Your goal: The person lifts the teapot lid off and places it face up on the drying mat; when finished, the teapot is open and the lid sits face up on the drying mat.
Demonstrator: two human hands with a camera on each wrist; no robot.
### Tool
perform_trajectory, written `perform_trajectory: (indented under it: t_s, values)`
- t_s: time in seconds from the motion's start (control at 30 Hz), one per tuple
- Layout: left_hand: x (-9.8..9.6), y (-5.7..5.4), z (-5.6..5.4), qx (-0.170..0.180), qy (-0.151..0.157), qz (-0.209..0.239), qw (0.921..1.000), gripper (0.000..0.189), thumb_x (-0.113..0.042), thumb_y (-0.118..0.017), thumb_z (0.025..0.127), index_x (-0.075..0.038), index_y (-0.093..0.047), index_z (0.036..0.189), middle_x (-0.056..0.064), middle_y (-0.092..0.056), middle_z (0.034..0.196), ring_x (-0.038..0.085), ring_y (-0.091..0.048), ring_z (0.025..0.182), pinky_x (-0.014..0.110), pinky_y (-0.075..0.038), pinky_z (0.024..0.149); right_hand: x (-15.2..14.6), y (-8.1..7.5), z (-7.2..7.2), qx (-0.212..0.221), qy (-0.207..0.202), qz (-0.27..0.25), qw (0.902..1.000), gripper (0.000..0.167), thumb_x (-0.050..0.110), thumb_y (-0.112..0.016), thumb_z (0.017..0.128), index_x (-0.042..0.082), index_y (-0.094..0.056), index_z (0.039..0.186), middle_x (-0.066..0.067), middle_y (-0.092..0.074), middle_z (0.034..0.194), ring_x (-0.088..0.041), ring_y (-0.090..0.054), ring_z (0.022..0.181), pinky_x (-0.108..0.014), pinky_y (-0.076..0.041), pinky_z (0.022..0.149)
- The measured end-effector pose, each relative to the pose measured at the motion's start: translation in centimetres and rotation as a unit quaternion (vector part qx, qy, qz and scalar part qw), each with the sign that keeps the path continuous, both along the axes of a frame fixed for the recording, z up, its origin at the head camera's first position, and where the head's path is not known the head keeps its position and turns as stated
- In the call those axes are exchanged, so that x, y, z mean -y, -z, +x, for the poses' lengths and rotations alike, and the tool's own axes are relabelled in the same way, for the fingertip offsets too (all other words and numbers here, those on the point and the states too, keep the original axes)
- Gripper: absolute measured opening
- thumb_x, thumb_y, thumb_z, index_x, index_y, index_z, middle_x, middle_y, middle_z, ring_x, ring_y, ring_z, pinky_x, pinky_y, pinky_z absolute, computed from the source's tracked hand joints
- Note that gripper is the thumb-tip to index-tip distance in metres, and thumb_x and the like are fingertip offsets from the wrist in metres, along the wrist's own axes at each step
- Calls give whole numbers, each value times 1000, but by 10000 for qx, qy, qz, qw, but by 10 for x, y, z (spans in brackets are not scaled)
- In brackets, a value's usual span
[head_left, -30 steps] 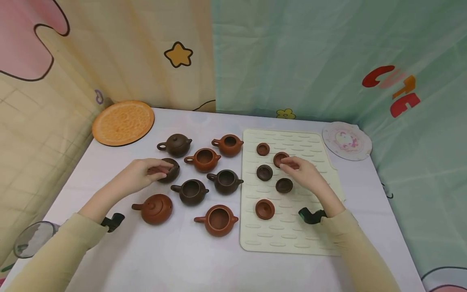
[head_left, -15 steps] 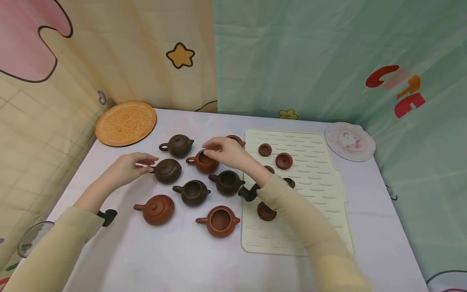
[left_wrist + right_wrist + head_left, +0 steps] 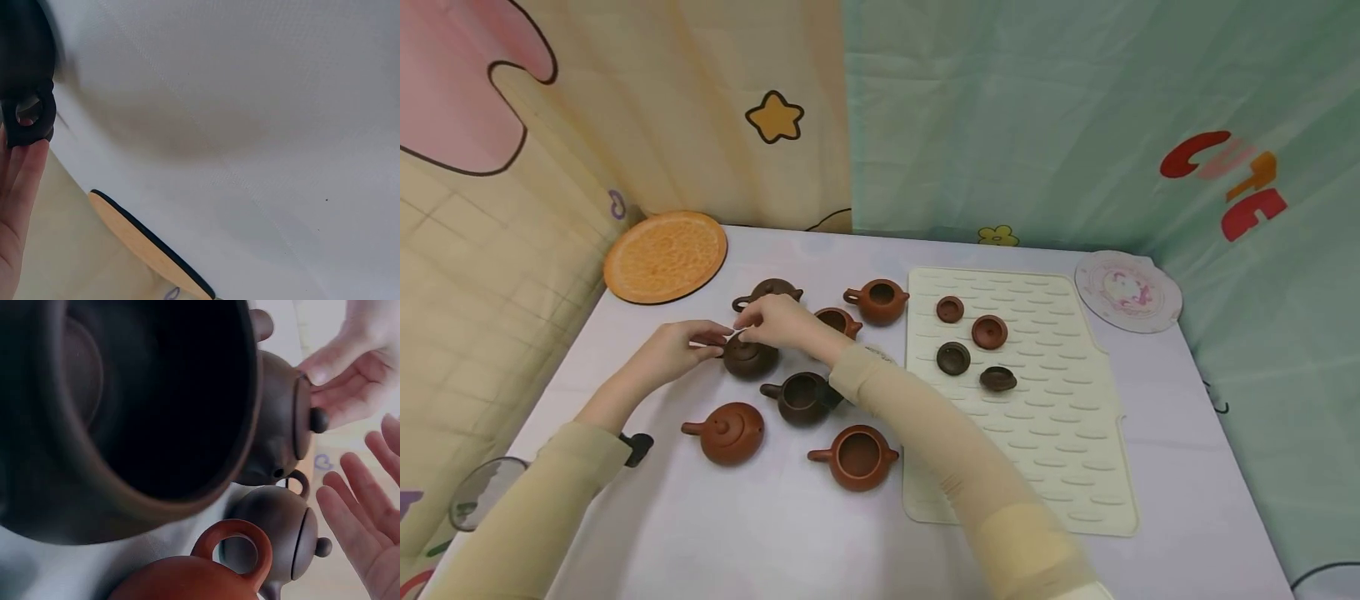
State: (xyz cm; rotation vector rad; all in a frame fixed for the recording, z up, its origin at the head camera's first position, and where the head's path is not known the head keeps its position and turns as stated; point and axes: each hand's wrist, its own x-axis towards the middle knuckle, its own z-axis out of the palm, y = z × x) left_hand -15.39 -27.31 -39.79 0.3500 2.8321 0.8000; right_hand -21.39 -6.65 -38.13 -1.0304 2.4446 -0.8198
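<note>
My left hand [image 3: 670,354] pinches the handle of a small dark-brown lidded teapot [image 3: 749,360], left of the group; in the left wrist view its fingertips meet that looped handle [image 3: 44,122]. Above the same teapot is my right hand [image 3: 778,323], its fingers extended in the right wrist view and apart from the knob. Behind it stands another dark lidded teapot [image 3: 775,288], partly covered by my right hand. An open dark teapot [image 3: 797,396] sits in front, and an open orange-brown teapot [image 3: 842,320] is partly hidden by my right forearm.
A reddish lidded teapot [image 3: 730,435], an open reddish teapot [image 3: 859,458] and an open orange-brown one [image 3: 882,302] stand around. Several loose lids, including a dark lid [image 3: 953,358], lie on the cream mat [image 3: 1060,467]. Round boards [image 3: 666,257] and a plate [image 3: 1127,292] stand behind.
My right hand has swung left from the lids on the mat to above the dark teapot. My left hand has shifted onto its handle. One dark lid now lies tilted.
</note>
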Motion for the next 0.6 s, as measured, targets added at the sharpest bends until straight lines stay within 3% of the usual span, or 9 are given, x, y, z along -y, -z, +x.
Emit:
perform_trajectory:
  t_s: [0.2,0.47,0.6]
  values:
    - [1,5,-1,-1,-68,-45,10000,29,-1,-65,91,0,-67,120,20,-73,107,41,-67,105,54,-51,89,12,3,7,-58,-154,570,9982,26,24,-66,95,17,-72,120,4,-69,125,-10,-62,115,-18,-47,93]
    - [0,7,-4,3,-130,-112,9999,27,-2,-66,91,0,-69,117,20,-73,104,39,-68,102,54,-51,88,19,4,13,-413,91,989,9942,30,21,-68,94,18,-70,124,5,-69,125,-9,-61,117,-18,-47,96]
    - [-2,7,-5,42,-125,-203,9997,26,-2,-67,90,-1,-69,116,18,-74,98,37,-69,97,49,-52,82,20,5,14,-577,150,1025,9929,26,20,-69,93,17,-71,119,4,-70,121,-8,-63,112,-16,-47,92]
